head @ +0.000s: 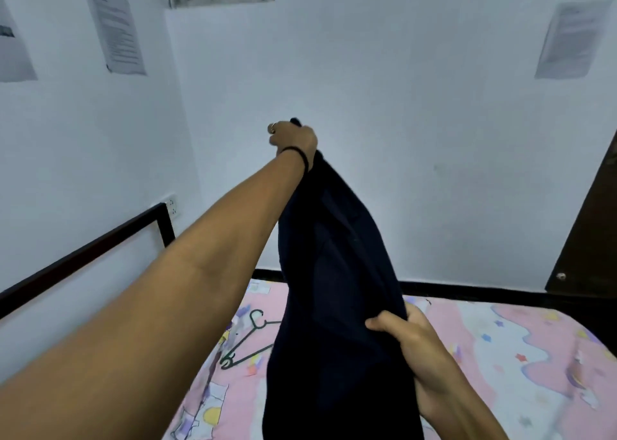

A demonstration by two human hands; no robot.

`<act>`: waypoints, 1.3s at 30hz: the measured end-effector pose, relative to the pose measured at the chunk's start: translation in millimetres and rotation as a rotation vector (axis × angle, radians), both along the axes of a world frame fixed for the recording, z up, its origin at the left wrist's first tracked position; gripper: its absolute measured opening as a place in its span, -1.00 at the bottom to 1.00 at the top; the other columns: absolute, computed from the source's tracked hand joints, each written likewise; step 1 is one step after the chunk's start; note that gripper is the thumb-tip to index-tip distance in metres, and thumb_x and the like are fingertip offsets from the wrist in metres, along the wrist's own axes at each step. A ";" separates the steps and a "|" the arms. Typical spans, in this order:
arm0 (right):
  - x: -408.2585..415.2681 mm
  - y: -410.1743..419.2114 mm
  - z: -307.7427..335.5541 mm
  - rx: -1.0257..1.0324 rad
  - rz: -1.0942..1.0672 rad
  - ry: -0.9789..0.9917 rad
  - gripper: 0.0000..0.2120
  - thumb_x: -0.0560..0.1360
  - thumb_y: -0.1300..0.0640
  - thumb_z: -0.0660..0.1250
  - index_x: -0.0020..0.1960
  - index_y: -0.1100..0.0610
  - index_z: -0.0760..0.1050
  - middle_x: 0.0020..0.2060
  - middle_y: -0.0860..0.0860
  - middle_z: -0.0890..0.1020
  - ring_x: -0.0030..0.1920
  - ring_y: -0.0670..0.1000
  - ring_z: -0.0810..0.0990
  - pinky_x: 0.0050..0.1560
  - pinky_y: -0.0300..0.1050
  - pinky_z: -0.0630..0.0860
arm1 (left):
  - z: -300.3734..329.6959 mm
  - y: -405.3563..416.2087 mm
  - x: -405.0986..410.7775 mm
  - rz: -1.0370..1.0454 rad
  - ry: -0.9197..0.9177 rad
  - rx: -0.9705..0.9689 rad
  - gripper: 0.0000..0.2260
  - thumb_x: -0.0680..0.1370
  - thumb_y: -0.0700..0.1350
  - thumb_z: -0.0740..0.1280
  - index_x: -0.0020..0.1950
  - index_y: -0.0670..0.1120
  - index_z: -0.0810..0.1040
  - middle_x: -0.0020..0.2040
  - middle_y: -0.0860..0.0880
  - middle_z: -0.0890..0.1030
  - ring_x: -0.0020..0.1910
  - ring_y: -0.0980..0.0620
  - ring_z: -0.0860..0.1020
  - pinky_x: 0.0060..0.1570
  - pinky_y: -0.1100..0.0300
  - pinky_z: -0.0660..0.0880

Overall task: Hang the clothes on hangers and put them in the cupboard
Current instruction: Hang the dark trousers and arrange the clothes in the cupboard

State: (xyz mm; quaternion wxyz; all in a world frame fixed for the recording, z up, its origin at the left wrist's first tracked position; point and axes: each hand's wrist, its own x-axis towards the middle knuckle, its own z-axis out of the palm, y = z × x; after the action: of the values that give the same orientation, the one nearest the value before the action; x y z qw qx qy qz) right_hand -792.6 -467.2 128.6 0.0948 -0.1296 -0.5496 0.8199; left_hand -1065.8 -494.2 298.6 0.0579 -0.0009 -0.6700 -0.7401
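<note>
Above the bed (500, 336), both hands' grip stretches a dark garment (337, 289).

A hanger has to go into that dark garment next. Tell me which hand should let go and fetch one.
Probably the right hand: it grips the garment low, just above the bed where the hangers lie. The left hand holds the top raised high.
</note>
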 end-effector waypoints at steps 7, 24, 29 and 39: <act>-52.5 32.5 -34.2 0.200 0.279 -0.208 -0.54 0.32 0.36 0.48 0.19 0.19 0.52 0.04 0.15 0.68 0.07 0.20 0.65 0.11 0.06 0.59 | -121.7 -11.5 -99.2 0.041 -0.177 -0.322 -0.94 0.62 -0.23 0.15 -0.01 -0.22 0.35 0.38 -0.23 0.42 0.33 -0.13 0.43 0.16 0.19 0.40; -186.2 17.9 -98.9 -0.270 0.264 -0.564 -0.76 0.46 0.35 0.30 0.11 0.36 0.57 -0.03 0.28 0.67 -0.09 0.23 0.68 -0.16 -0.04 0.64 | -391.1 -88.5 -169.6 -0.480 -0.560 -0.947 -0.59 0.58 -0.08 0.25 0.31 -0.31 0.32 0.15 -0.27 0.52 0.11 -0.20 0.54 -0.02 0.05 0.48; -240.6 -17.0 -135.6 -0.256 0.151 -0.612 -0.77 0.46 0.36 0.30 0.10 0.35 0.57 -0.04 0.30 0.67 -0.11 0.25 0.67 -0.10 0.04 0.63 | -448.8 -128.7 -194.2 -0.581 -0.623 -0.886 -0.63 0.59 0.01 0.26 0.21 -0.25 0.37 -0.02 -0.16 0.48 -0.11 -0.10 0.48 -0.23 0.11 0.46; -318.5 -84.1 -255.0 -0.316 -0.094 -0.833 -0.87 0.50 0.34 0.30 0.03 0.27 0.57 -0.15 0.25 0.67 -0.22 0.20 0.68 -0.29 -0.05 0.62 | -577.6 -210.1 -268.0 -0.712 -0.823 -0.997 -0.60 0.51 -0.13 0.37 0.15 -0.43 0.42 -0.03 -0.41 0.49 -0.23 -0.15 0.49 -0.29 0.09 0.43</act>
State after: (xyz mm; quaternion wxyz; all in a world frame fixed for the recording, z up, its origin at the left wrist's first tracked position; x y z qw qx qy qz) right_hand -1111.1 -551.3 -126.4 -0.1184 -0.4866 -0.4022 0.7664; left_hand -1333.8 -704.3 -279.0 -0.4493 0.0333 -0.8534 -0.2622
